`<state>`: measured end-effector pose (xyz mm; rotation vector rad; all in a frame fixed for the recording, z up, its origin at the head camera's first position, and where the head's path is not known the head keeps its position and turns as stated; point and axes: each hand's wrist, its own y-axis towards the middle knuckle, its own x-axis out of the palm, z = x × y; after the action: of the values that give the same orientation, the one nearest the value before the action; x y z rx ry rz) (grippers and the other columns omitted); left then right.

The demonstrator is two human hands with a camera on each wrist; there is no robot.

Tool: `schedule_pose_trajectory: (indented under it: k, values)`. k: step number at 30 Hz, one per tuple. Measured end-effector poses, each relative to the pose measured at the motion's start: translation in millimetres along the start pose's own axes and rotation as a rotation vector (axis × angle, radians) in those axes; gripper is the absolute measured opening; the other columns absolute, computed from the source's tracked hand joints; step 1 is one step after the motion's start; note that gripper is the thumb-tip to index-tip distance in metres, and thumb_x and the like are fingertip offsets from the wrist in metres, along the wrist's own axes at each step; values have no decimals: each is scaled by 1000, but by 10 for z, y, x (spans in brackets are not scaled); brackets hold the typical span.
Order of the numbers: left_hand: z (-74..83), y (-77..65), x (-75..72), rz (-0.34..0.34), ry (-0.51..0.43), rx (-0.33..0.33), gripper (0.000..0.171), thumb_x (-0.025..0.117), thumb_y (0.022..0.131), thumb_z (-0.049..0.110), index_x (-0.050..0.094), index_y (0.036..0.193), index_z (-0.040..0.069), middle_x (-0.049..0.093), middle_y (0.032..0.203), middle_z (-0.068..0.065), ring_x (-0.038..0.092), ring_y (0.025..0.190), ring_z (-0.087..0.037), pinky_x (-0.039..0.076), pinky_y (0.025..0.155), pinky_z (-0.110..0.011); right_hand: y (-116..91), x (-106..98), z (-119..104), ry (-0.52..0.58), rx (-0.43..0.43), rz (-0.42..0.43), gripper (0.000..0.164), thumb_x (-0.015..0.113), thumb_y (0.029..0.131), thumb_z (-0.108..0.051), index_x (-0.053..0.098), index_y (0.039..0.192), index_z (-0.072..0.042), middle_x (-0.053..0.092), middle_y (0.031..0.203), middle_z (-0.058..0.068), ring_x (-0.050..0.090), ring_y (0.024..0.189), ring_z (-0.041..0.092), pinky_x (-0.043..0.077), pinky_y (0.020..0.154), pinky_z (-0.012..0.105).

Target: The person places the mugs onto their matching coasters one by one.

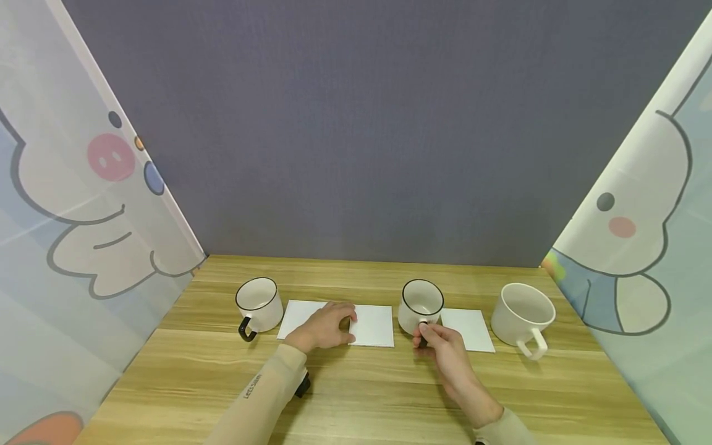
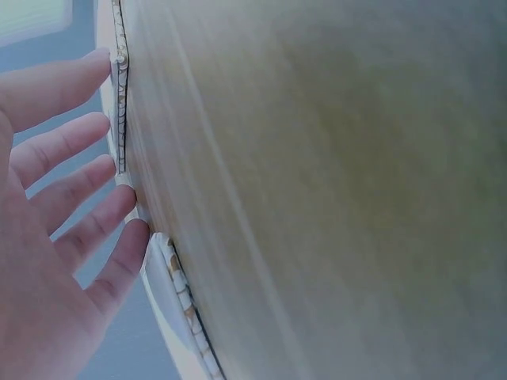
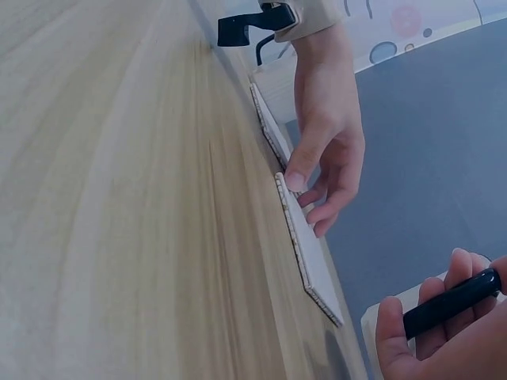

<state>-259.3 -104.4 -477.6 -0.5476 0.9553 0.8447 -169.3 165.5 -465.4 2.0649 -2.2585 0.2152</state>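
Observation:
My right hand (image 1: 447, 358) grips the black handle of a white enamel-style mug (image 1: 421, 303) with a black rim; in the right wrist view its fingers (image 3: 432, 301) curl round the handle (image 3: 451, 305). The mug stands between two flat white squares. Against the left edge of the middle white square (image 1: 374, 326) is my left hand (image 1: 328, 326), thumb and fingertips apart at that edge. It partly covers the left white square (image 1: 297, 314). Seen from the left wrist, its fingers (image 2: 71, 146) are spread and loosely bent, with nothing gripped.
Another black-rimmed mug (image 1: 260, 304) stands at the left, its handle toward the near side. At the right are a white square (image 1: 470, 329) and a larger all-white mug (image 1: 523, 318). A dark grey panel (image 1: 361, 154) rises behind the wooden table (image 1: 356, 402), with printed curtains on both sides.

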Motion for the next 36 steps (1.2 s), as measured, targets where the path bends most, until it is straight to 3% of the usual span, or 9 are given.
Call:
schedule_pose_trajectory:
  k: [10,28,36]
  values:
    - [0,-15,-4,1,-12,-10,30,79,90,25,65,115,18,51,150,-7,43,138,-36,35,110,-60,-9,44,-52,3,-3,-3,24,54,101,-3,62,96,18,62,83,11,61,78,19,58,77,41]
    - [-4,-2,-7,5,-20,-11,31,80,89,25,66,115,18,52,150,-8,43,138,-36,36,110,-58,1,205,-91,14,-16,-44,25,56,102,-5,62,96,18,62,83,12,62,81,22,57,81,46]
    - [-13,12,2,11,-20,-13,31,82,87,25,66,113,19,52,149,-9,44,137,-36,37,110,-57,13,283,-100,11,-8,-48,23,55,102,-4,63,94,16,63,83,13,63,82,23,58,79,42]
